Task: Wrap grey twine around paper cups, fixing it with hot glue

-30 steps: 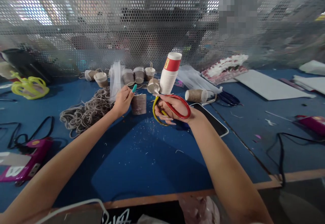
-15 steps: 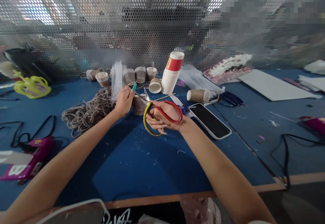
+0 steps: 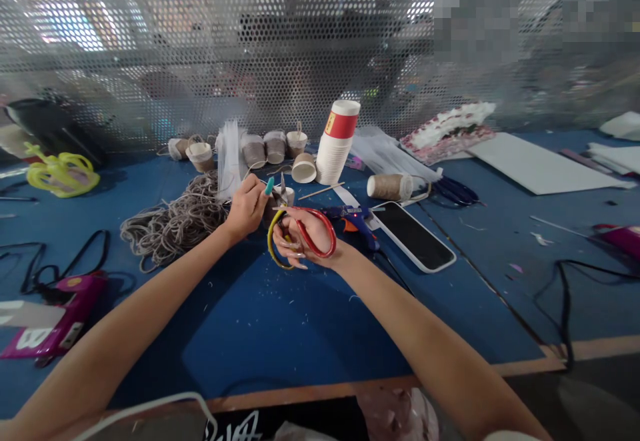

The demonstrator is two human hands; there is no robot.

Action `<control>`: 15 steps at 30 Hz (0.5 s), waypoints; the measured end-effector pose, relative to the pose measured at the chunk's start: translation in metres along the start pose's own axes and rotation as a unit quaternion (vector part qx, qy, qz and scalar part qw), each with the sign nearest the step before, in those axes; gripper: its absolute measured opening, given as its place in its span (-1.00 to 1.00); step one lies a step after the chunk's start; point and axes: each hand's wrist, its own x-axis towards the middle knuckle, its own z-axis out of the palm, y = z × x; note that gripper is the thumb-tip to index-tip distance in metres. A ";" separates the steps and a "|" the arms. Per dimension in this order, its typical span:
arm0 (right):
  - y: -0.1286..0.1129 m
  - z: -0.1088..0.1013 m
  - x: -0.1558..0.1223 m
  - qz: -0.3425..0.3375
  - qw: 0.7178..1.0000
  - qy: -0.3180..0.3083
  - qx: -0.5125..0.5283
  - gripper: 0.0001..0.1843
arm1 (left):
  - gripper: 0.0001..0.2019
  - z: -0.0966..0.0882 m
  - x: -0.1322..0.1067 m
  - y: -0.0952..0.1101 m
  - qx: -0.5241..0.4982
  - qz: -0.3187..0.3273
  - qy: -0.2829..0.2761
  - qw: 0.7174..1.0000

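My right hand (image 3: 306, 241) grips scissors (image 3: 295, 231) with one red and one yellow handle loop, blades pointing up toward a twine-wrapped cup (image 3: 278, 202). My left hand (image 3: 246, 208), fingers curled, pinches something thin next to that cup, right beside the scissor blades; what it pinches is too small to make out. Both hands meet over the blue table (image 3: 280, 321). A heap of grey-brown twine (image 3: 173, 221) lies just left of my left hand.
A stack of white paper cups with a red band (image 3: 337, 144), several twine-wrapped cups (image 3: 273, 148), a blue glue gun (image 3: 350, 218), a phone (image 3: 413, 234), a twine spool (image 3: 387, 186), a pink glue gun (image 3: 53, 321) at left, black cables (image 3: 560, 294) at right, and a perforated metal screen (image 3: 300, 48) behind.
My right hand has carried the scissors leftward and down from beside the cup stack to my left hand at the wrapped cup. The blue glue gun is uncovered.
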 end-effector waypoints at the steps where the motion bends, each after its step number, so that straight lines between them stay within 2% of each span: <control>1: 0.004 0.001 0.002 -0.011 1.000 0.000 0.003 -0.43 | -0.48 0.000 -0.002 0.000 0.003 0.008 -0.001 1.000; 6: 0.017 0.000 0.005 -0.045 0.998 -0.017 0.031 -0.47 | -0.49 0.001 -0.007 -0.001 -0.003 0.035 -0.004 0.999; 15: 0.033 0.000 0.011 -0.057 0.996 0.027 0.068 -0.52 | -0.55 0.001 -0.013 -0.002 -0.002 0.087 0.011 0.996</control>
